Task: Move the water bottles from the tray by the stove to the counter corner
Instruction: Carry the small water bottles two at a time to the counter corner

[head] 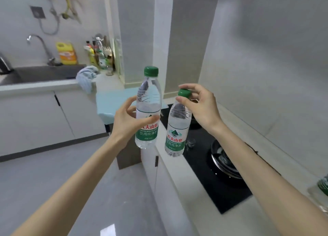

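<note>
One water bottle (pixel 149 97) is being gripped round its middle by the left hand (pixel 126 119), in mid-air, while a second water bottle (pixel 177 134) is being dangled at the stove (pixel 213 164) edge, pinched only at its cap (pixel 184 93) by the right hand (pixel 201 105), so a slip and drop are being risked.

At 4 o'clock the edge cuts off a green-and-clear object (pixel 323 187); unidentifiable. Your left hand (pixel 124 118) hides part of the left bottle (pixel 148 97) label, your right hand (pixel 202 108) part of the right bottle (pixel 178 129) cap.

light: soft, even — edges: wide-angle warp | bg: slightly blurred
</note>
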{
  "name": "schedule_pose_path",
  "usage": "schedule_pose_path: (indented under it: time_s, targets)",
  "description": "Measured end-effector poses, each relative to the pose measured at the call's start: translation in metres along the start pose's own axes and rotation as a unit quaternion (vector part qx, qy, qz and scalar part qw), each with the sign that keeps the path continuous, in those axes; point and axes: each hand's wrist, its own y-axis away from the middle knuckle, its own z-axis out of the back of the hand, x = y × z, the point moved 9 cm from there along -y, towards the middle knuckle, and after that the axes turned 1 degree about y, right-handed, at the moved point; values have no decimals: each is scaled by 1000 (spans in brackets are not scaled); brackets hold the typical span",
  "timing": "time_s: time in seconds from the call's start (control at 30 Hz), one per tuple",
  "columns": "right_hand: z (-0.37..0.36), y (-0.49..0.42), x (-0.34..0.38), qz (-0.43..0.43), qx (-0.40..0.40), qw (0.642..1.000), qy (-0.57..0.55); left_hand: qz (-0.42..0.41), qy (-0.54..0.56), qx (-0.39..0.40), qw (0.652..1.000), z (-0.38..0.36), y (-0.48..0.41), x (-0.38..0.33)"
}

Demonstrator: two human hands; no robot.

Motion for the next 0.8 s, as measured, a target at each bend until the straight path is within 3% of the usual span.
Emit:
schedule_pose_path:
  time_s: [0.4,0.8]
  targets:
    - [-262,-53,93,69,121,986,-90,-15,-56,-155,986,279,-6,2]
    - [-496,-84,175,137,252,941,-178,7,-94,-339,936,500,18,18]
